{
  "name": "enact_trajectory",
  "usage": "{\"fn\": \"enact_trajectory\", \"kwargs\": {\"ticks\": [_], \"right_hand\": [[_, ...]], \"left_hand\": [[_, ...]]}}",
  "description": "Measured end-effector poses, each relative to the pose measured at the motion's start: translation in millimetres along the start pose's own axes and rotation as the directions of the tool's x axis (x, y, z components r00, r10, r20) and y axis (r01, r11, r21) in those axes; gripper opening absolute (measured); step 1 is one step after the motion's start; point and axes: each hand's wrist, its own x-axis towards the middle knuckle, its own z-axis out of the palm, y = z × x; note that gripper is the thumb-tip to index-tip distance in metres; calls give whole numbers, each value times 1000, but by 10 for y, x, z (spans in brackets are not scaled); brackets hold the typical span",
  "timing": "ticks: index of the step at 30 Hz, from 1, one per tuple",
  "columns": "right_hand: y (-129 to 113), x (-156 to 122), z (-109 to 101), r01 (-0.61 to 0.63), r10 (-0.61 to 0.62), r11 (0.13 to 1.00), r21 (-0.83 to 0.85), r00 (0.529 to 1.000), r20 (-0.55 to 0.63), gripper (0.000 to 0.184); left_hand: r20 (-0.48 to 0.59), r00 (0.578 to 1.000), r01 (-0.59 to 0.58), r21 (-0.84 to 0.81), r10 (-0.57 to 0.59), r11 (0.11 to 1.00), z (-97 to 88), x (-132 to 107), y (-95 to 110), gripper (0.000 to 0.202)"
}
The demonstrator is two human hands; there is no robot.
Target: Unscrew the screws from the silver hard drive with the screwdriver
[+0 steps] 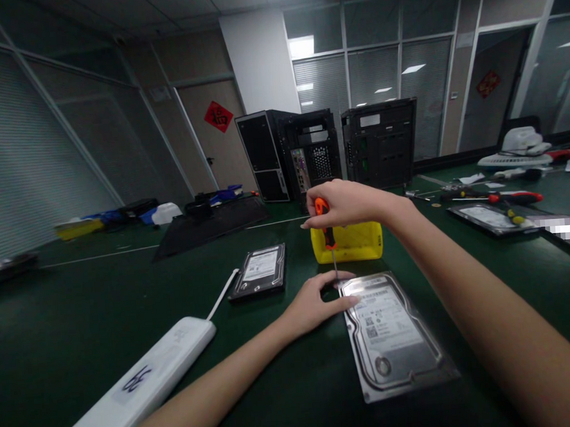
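Right grip (346, 200) clamps a screwdriver (330, 238), tip at the far-left corner of the nearest hard disk drive (394, 339) on the desk (286, 394), left grip (312, 303) pinching that corner; cover (396, 332) on, unscrewing seemingly unfinished.

On the red paper (218, 117) on the door (229, 156) I read 福, and on the long white bar (177, 349) a handwritten number, seemingly 39, while the label (392, 319) on the hard drive (422, 361) is too fine to read.
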Motion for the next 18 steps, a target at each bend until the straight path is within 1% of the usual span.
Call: {"fn": "enact_trajectory", "kwargs": {"ticks": [2,4,6,7,8,9,10,11,12,13,15,16,17,18], "right_hand": [[25,-20,-33,-6,8,997,78,1000,-28,36],[62,-50,-101,-22,42,986,164,992,-119,36],[119,-86,-197,-36,105,962,271,963,-246,36],[158,-106,-250,-49,162,939,342,937,-310,36],[203,-127,-303,-52,227,910,412,893,-389,35],[254,-150,-354,-46,305,873,485,829,-469,33],[309,-176,-401,-38,394,825,564,754,-525,32],[366,-205,-443,-16,473,765,644,693,-544,30],[423,-238,-479,21,540,694,719,645,-540,27],[478,-273,-509,65,591,611,789,626,-509,24],[585,-344,-551,129,662,428,894,629,-408,23],[637,-376,-564,148,696,343,927,623,-357,21],[690,-401,-572,145,721,295,945,615,-319,19],[742,-421,-576,136,721,262,955,631,-287,17]], "left_hand": [[2,1000,3,3,-3,1000,-2,-3,5,47],[0,1000,2,12,-2,1000,-5,-4,7,47],[-3,1000,-4,21,5,1000,-7,-4,6,47],[-1,1000,-7,25,7,1000,-8,-5,5,47],[-2,1000,-7,28,7,1000,-8,-6,5,47],[-2,1000,-6,30,6,1000,-8,-8,5,47],[-4,1000,-3,32,3,999,-8,-11,7,48],[-4,1000,0,34,0,999,-9,-14,9,48],[-4,1000,3,36,-3,999,-10,-17,12,48],[-3,1000,5,38,-4,999,-11,-19,15,48],[2,1000,6,41,-6,999,-12,-19,18,48],[4,1000,6,43,-6,999,-12,-17,19,48],[3,1000,5,44,-5,999,-11,-14,18,48],[0,1000,3,45,-3,999,-9,-10,18,48]]}}
